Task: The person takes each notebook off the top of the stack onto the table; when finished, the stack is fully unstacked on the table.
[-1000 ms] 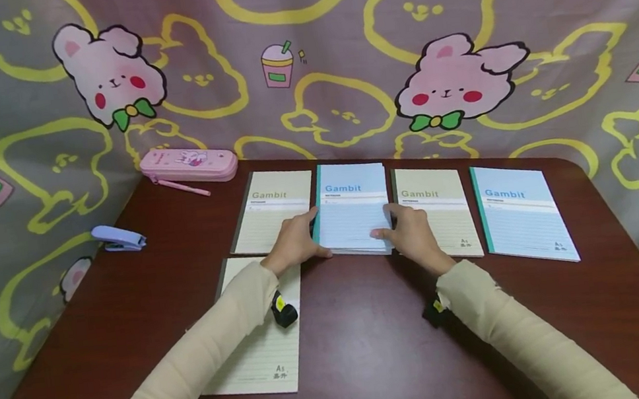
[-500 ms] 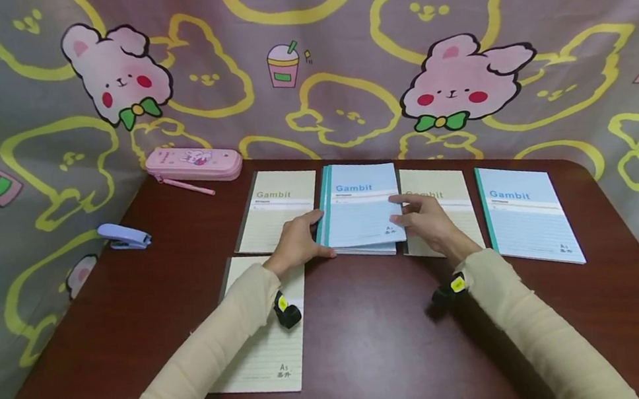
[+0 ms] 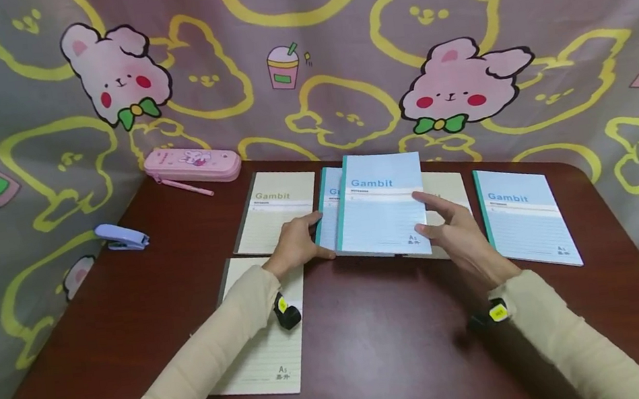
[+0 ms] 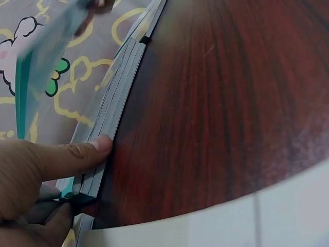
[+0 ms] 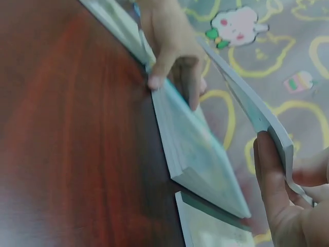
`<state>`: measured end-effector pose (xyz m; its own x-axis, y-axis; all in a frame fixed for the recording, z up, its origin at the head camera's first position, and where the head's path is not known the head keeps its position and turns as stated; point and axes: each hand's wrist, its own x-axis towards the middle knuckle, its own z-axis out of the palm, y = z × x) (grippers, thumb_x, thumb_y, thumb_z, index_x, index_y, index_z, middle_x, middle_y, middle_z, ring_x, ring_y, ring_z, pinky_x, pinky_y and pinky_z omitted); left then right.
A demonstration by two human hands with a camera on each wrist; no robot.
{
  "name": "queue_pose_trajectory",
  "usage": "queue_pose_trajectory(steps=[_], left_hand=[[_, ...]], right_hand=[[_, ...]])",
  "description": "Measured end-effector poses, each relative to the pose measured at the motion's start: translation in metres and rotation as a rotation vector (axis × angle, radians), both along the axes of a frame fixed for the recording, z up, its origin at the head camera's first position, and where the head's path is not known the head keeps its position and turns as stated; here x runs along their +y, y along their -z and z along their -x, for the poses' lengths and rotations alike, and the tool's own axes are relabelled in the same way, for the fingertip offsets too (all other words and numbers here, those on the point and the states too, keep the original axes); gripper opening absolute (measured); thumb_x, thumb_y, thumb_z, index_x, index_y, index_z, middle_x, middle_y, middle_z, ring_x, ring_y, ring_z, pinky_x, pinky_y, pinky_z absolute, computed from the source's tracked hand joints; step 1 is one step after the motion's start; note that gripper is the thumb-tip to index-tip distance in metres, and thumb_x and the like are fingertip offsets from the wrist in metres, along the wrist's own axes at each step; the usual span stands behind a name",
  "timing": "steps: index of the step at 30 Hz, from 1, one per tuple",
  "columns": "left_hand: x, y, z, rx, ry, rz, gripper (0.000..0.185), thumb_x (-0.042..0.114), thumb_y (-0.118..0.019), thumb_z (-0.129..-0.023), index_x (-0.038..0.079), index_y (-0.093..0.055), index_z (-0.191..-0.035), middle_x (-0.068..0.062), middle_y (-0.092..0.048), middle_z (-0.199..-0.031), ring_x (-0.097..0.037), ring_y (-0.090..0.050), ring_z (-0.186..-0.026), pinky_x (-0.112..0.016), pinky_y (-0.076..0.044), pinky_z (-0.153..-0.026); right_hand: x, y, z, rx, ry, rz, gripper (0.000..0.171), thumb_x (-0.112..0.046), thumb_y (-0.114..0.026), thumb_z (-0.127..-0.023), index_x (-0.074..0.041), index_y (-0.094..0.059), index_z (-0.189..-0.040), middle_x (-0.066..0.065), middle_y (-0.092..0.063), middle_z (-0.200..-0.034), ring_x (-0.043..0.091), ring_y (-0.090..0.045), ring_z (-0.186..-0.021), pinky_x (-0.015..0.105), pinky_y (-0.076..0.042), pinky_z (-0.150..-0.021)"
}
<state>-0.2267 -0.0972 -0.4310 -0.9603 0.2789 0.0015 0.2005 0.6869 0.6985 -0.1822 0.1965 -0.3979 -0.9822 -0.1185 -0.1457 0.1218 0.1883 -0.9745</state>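
In the head view my right hand (image 3: 458,235) pinches the right edge of a blue notebook (image 3: 382,218). The right wrist view shows this notebook (image 5: 252,98) raised, its pages bending slightly at the fingers. Below it lies a stack of blue notebooks (image 3: 327,215) with green spines, mostly covered from above. At the stack's lower left corner, my left hand (image 3: 295,246) holds it. The left thumb (image 4: 82,157) presses the page edges, while the other fingers sit by the spine. A beige notebook (image 3: 450,187) to the right is partly hidden by the raised one.
Beige notebooks lie left of the stack (image 3: 280,197) and nearer the front (image 3: 279,357), the latter under the left forearm. Another blue notebook (image 3: 528,220) is at the right. A pink pencil case (image 3: 192,165) and a lilac stapler (image 3: 120,237) sit far left. A patterned curtain (image 3: 335,38) hangs behind.
My right hand has lifted the top blue notebook off the stack and carried it rightward, over part of the beige one. The left hand has stayed at the stack's corner.
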Motion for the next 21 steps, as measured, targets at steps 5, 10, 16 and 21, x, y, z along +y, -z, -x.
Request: queue_pose_trajectory(steps=[5, 10, 16, 21], left_hand=[[0.000, -0.001, 0.000, -0.003, 0.003, 0.006, 0.099, 0.019, -0.095, -0.057, 0.000, -0.047, -0.141, -0.016, -0.055, -0.140, -0.026, -0.054, -0.128, -0.037, -0.042, -0.108], [-0.001, -0.003, 0.002, -0.011, 0.008, 0.006, 0.098, 0.018, -0.094, -0.059, 0.000, -0.045, -0.142, -0.016, -0.052, -0.143, -0.026, -0.052, -0.130, -0.037, -0.041, -0.109], [-0.002, -0.005, 0.001, -0.037, 0.027, 0.029, 0.098, 0.022, -0.092, -0.063, 0.001, -0.041, -0.145, -0.015, -0.046, -0.147, -0.028, -0.044, -0.137, -0.040, -0.040, -0.111], [-0.004, -0.004, -0.001, -0.064, 0.050, 0.019, 0.098, 0.024, -0.090, -0.066, 0.000, -0.038, -0.146, -0.017, -0.044, -0.149, -0.029, -0.046, -0.135, -0.039, -0.043, -0.108]], right_hand=[[0.014, -0.013, -0.038, 0.012, 0.001, -0.017, 0.060, -0.003, -0.056, -0.095, -0.017, -0.036, -0.150, 0.011, -0.039, -0.135, 0.007, -0.065, -0.096, 0.023, -0.057, -0.079], [0.018, -0.017, -0.080, 0.030, -0.035, -0.081, 0.059, -0.008, -0.058, -0.096, -0.016, -0.037, -0.150, 0.012, -0.039, -0.145, 0.007, -0.067, -0.095, 0.019, -0.055, -0.080], [0.006, -0.001, -0.133, -0.063, -0.047, -0.059, 0.066, -0.004, -0.066, -0.089, -0.013, -0.038, -0.148, 0.019, -0.034, -0.151, 0.013, -0.068, -0.092, 0.022, -0.055, -0.079], [-0.013, 0.015, -0.160, -0.227, -0.016, 0.040, 0.073, 0.004, -0.068, -0.084, -0.013, -0.037, -0.148, 0.022, -0.030, -0.151, 0.026, -0.067, -0.091, 0.029, -0.058, -0.077]])
